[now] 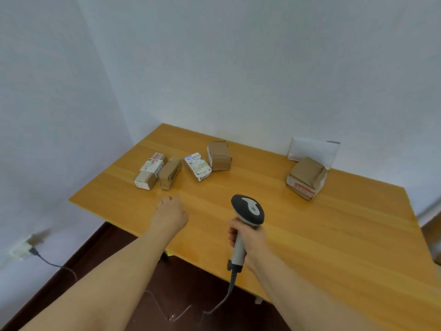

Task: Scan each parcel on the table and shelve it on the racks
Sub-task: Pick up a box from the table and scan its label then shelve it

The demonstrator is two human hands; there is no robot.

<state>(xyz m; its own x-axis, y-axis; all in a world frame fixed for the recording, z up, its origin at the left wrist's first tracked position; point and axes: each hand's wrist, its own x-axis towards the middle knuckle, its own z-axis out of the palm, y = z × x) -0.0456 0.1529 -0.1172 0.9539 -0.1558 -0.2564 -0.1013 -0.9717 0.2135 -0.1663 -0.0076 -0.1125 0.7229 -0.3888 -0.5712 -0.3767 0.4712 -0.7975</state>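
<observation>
Honey-coloured wood grain covers the bench (310, 235), which stands in a corner of pale blue-white walls (238, 68) over a dark brown floor (95, 247).

Six parcels lie on the far half of the bench, all sealed, so their contents cannot be seen. At the left, a labelled cardboard box (150, 170) and a plain brown box (170, 173) lie side by side and touching, long axes running from near-left to far-right. Just beside them is a parcel with a white label (197, 166), angled the other way. A squat brown box (219, 152) sits right behind it. Well apart, at the right, is a larger box with red print (306, 177). Behind that, a white mailer (312, 150) leans on the wall.

The right hand (248, 237) has its grip wrapped round the grey handle of a barcode scanner (248, 209), above the bench's near edge. The scanner's long axis is nearly upright, its dark head on top and pointing away towards the parcels. Its cable (226, 297) trails to the floor.

The left hand (170, 212) hovers above the bench, near the two leftmost boxes, its grip loose and holding nothing.

A wall socket (21, 248) with a plugged cord sits low at the left.
</observation>
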